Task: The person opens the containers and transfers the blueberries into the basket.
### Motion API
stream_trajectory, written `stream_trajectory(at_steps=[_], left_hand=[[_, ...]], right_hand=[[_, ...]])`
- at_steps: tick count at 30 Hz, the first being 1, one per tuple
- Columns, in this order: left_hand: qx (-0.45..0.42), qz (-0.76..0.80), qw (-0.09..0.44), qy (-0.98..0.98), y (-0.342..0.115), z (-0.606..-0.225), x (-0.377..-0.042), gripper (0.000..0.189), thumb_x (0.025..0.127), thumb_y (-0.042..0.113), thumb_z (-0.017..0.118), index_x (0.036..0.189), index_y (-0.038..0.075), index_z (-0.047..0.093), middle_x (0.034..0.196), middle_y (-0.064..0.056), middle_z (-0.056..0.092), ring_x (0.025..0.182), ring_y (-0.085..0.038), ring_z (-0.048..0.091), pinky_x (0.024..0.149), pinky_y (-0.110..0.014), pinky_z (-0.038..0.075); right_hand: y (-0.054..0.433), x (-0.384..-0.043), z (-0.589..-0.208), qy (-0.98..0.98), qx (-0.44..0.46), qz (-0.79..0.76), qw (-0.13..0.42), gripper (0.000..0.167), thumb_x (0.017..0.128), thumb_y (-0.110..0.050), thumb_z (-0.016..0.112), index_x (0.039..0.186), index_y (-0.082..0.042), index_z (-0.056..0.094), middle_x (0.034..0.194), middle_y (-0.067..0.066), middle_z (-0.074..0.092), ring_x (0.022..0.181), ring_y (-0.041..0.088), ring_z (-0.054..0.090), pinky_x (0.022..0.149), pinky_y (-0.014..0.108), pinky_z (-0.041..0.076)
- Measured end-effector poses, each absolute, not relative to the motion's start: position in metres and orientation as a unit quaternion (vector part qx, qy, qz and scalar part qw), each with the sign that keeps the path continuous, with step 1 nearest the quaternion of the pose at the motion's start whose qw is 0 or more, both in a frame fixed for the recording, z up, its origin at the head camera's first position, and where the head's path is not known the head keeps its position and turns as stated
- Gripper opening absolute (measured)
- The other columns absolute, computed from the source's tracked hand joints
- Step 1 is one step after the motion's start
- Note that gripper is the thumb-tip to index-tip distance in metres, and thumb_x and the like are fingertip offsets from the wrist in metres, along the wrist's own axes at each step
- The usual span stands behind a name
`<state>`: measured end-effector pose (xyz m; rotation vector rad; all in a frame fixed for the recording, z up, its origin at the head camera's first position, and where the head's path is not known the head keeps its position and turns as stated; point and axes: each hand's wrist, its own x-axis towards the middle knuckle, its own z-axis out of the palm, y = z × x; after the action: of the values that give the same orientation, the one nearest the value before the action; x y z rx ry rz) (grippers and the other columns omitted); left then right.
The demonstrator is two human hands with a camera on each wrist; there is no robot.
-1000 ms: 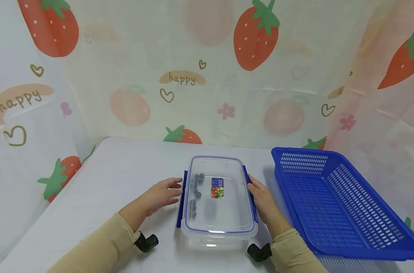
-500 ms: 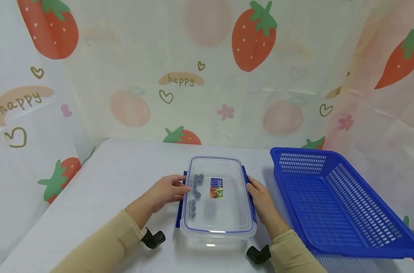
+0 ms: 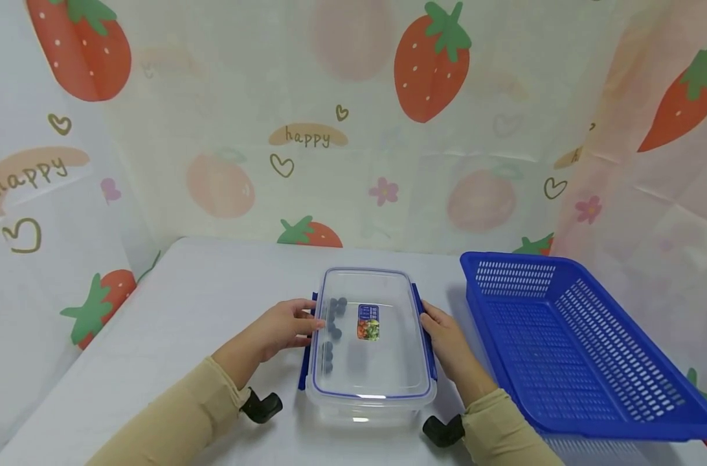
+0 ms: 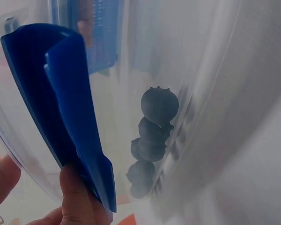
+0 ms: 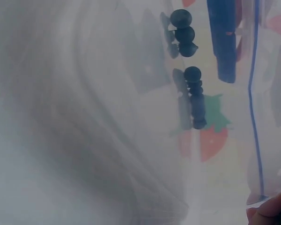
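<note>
A clear plastic food storage box with a blue-lined lid sits on the white table. Several blueberries lie inside along its left wall. My left hand grips the box's left edge, one digit over the lid rim and the other fingers at the blue left latch, which is swung outward. On the opposite side my right hand holds the box by its blue right latch. Only a fingertip of that hand shows in the right wrist view. A small label is on the lid.
A large blue plastic basket with slotted walls stands on the right, close beside my right hand. White cloth covers the table. Behind it hangs a curtain printed with strawberries.
My left hand has moved right from just beside the box onto its left edge and latch. The right hand stays on its side, and the box has hardly shifted.
</note>
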<state>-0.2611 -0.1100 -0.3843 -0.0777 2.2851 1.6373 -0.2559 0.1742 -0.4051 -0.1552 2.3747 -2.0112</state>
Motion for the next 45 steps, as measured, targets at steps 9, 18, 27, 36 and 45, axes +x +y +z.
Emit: stream_trajectory(at_steps=[9, 18, 27, 36, 45], left_hand=[[-0.026, 0.569, 0.165, 0.805, -0.109, -0.386, -0.263, 0.051, 0.083, 0.022, 0.067, 0.129, 0.011, 0.049, 0.104, -0.011, 0.056, 0.088, -0.018, 0.061, 0.084, -0.04, 0.051], [-0.027, 0.563, 0.162, 0.81, -0.11, -0.385, -0.263, 0.055, 0.082, 0.023, 0.068, 0.131, 0.01, 0.048, 0.105, -0.011, 0.057, 0.088, -0.018, 0.062, 0.084, -0.04, 0.05], [-0.024, 0.565, 0.166, 0.808, -0.109, -0.384, -0.262, 0.054, 0.083, 0.022, 0.067, 0.131, 0.009, 0.047, 0.104, -0.011, 0.056, 0.088, -0.018, 0.062, 0.084, -0.04, 0.05], [-0.015, 0.543, 0.162, 0.824, -0.111, -0.387, -0.262, 0.056, 0.081, 0.027, 0.068, 0.13, 0.009, 0.048, 0.104, -0.009, 0.058, 0.088, -0.017, 0.062, 0.083, -0.04, 0.051], [-0.01, 0.517, 0.13, 0.846, -0.11, -0.385, -0.257, 0.048, 0.082, 0.028, 0.068, 0.125, 0.01, 0.055, 0.11, -0.008, 0.057, 0.085, -0.015, 0.062, 0.081, -0.035, 0.052]], right_hand=[[0.18, -0.257, -0.41, 0.731, -0.016, -0.682, 0.019, 0.04, 0.096, -0.005, 0.032, 0.134, 0.007, 0.038, 0.129, 0.024, 0.047, 0.103, 0.018, 0.055, 0.085, 0.029, 0.046], [0.187, -0.262, -0.416, 0.742, 0.009, -0.67, 0.021, 0.039, 0.095, -0.002, 0.034, 0.131, 0.011, 0.038, 0.115, 0.021, 0.056, 0.082, 0.007, 0.057, 0.073, 0.022, 0.048], [0.186, -0.268, -0.426, 0.776, -0.026, -0.628, 0.051, 0.039, 0.09, -0.002, 0.049, 0.125, 0.015, 0.044, 0.102, 0.018, 0.061, 0.082, 0.012, 0.059, 0.074, 0.026, 0.051], [0.186, -0.265, -0.422, 0.773, 0.002, -0.633, -0.047, 0.036, 0.091, 0.004, 0.042, 0.125, 0.016, 0.044, 0.113, 0.031, 0.052, 0.092, 0.021, 0.059, 0.083, 0.025, 0.05], [0.176, -0.259, -0.408, 0.752, 0.008, -0.655, -0.07, 0.033, 0.091, -0.003, 0.049, 0.121, 0.012, 0.051, 0.117, 0.028, 0.055, 0.082, 0.003, 0.059, 0.077, 0.016, 0.049]])
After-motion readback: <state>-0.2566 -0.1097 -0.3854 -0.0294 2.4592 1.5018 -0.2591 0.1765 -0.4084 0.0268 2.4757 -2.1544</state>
